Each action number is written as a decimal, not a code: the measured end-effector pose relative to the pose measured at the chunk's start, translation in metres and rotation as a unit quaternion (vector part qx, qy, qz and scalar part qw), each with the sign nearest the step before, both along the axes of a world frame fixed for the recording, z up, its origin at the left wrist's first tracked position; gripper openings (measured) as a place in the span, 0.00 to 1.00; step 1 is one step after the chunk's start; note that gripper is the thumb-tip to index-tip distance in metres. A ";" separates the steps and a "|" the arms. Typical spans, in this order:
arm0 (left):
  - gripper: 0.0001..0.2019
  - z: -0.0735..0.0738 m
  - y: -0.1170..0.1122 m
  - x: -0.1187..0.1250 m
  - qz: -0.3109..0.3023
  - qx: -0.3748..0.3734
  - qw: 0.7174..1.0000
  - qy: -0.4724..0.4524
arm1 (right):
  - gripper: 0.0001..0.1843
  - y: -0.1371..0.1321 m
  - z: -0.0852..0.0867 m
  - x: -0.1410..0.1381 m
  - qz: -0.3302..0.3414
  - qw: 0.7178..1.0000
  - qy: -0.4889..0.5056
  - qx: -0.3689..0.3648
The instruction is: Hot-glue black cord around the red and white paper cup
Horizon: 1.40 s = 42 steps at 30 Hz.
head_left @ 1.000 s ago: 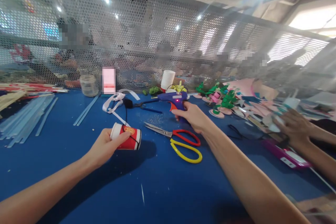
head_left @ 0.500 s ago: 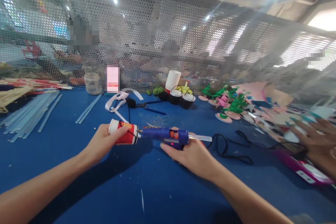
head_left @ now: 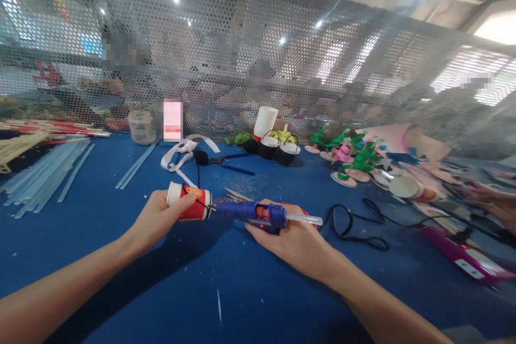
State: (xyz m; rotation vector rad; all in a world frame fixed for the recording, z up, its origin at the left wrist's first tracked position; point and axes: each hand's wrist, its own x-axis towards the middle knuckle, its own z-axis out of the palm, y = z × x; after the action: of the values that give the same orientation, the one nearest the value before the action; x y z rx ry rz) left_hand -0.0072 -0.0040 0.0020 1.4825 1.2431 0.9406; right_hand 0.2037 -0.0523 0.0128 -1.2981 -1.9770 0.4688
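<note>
My left hand (head_left: 161, 214) is closed around a red and white paper cup (head_left: 197, 207), which lies on its side in the air with its base toward the right. Black cord runs across the cup and round its right end. In my right hand (head_left: 294, 236) is a blue hot glue gun (head_left: 245, 209), a clear glue stick (head_left: 308, 219) poking out of its back. The gun's nozzle meets, or nearly meets, the corded end of the cup. Partly hidden behind the gun lie scissors (head_left: 237, 193). From the cup, the cord leads up to a black ball of yarn (head_left: 201, 158).
Blue pliers (head_left: 236, 164) and white ribbon (head_left: 171, 158) lie beyond the cup. Clear glue sticks (head_left: 52, 172) spread at left. Black buckets (head_left: 287, 153), stacked cups (head_left: 265, 121) and green craft plants (head_left: 365, 158) stand farther back. A purple power strip (head_left: 463, 258) sits near another person's hand (head_left: 494, 199).
The glue gun has shifted slightly and tilted, showing more of the scissors behind it. My left hand and the cup hardly move. The other person's hand has drawn back to the right.
</note>
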 end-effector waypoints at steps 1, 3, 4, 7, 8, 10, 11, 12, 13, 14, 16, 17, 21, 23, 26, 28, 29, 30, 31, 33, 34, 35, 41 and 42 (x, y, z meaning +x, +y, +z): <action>0.15 0.000 0.000 0.000 0.005 0.003 1.000 0.004 | 0.08 0.000 0.000 0.000 0.000 1.000 0.006 -0.004; 0.15 0.001 -0.001 0.001 0.008 0.005 1.000 0.012 | 0.08 0.000 -0.001 0.001 0.003 1.000 0.015 -0.009; 0.15 0.000 -0.001 0.001 0.006 0.006 1.000 0.016 | 0.08 0.000 -0.002 0.002 0.005 1.000 0.015 -0.007; 0.15 -0.001 -0.001 0.000 -0.002 0.024 0.999 0.027 | 0.08 0.000 -0.003 0.004 0.009 1.000 0.001 0.008; 0.15 -0.001 -0.001 0.000 0.000 0.030 0.999 0.032 | 0.08 -0.001 -0.003 0.004 0.010 1.000 -0.005 0.012; 0.15 -0.002 -0.001 -0.001 0.005 0.036 0.998 0.041 | 0.07 -0.001 -0.003 0.004 0.011 1.000 -0.016 0.015; 0.15 -0.002 -0.001 -0.001 0.006 0.036 0.998 0.042 | 0.07 -0.002 -0.003 0.004 0.011 1.000 -0.021 0.013; 0.15 -0.002 -0.001 -0.001 0.006 0.036 0.999 0.039 | 0.06 -0.002 -0.002 0.003 0.012 1.000 -0.023 0.011; 0.14 -0.002 -0.001 -0.001 0.004 0.036 0.999 0.036 | 0.07 -0.002 -0.002 0.003 0.012 1.000 -0.023 0.007; 0.14 -0.001 -0.001 0.000 0.004 0.036 0.999 0.032 | 0.07 -0.001 -0.002 0.002 0.011 1.000 -0.018 0.004; 0.13 -0.001 -0.003 0.000 0.003 0.038 0.999 0.029 | 0.07 -0.001 -0.002 0.002 0.007 1.000 -0.004 -0.004; 0.14 0.000 -0.003 0.000 0.002 0.038 0.999 0.029 | 0.07 0.000 -0.002 0.003 0.007 1.000 0.004 -0.007; 0.14 -0.001 -0.005 0.000 -0.006 0.055 0.997 0.045 | 0.06 -0.001 -0.001 0.005 0.010 0.999 0.010 -0.029; 0.14 -0.002 -0.005 -0.001 -0.004 0.075 0.995 0.067 | 0.06 -0.002 -0.001 0.006 0.014 0.999 0.007 -0.038; 0.16 -0.004 -0.006 -0.001 0.003 0.095 0.991 0.097 | 0.05 -0.002 -0.001 0.007 0.021 0.998 0.023 -0.046; 0.17 -0.004 -0.008 0.000 0.005 0.101 0.989 0.109 | 0.05 -0.001 -0.002 0.007 0.013 0.998 0.036 -0.043; 0.17 -0.003 -0.008 0.000 0.001 0.105 0.988 0.112 | 0.05 0.000 -0.002 0.007 0.006 0.999 0.035 -0.036; 0.17 -0.003 -0.009 0.000 -0.004 0.111 0.987 0.112 | 0.05 0.000 -0.002 0.007 -0.001 0.999 0.030 -0.026; 0.17 -0.002 -0.010 0.001 -0.009 0.118 0.987 0.112 | 0.05 0.001 -0.002 0.007 -0.006 1.000 0.024 -0.018; 0.17 -0.001 -0.011 0.002 -0.019 0.135 0.984 0.113 | 0.05 0.002 -0.001 0.006 -0.009 1.000 0.015 -0.010; 0.17 0.000 -0.011 0.002 -0.022 0.143 0.983 0.115 | 0.05 0.002 -0.001 0.006 -0.010 1.000 0.014 -0.009; 0.17 0.000 -0.011 0.002 -0.024 0.150 0.982 0.117 | 0.05 0.002 0.000 0.006 -0.010 1.000 0.012 -0.010; 0.16 -0.002 -0.011 0.001 -0.028 0.167 0.978 0.118 | 0.06 0.003 0.001 0.008 -0.013 1.000 -0.011 0.004; 0.16 -0.003 -0.011 0.000 -0.031 0.167 0.978 0.120 | 0.06 0.003 0.001 0.008 -0.014 1.000 -0.010 0.004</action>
State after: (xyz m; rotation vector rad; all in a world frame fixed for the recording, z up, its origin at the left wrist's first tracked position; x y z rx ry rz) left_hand -0.0070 -0.0150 -0.0005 1.9355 1.2426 0.9854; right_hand 0.2115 -0.0493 0.0140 -1.3283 -1.9726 0.4364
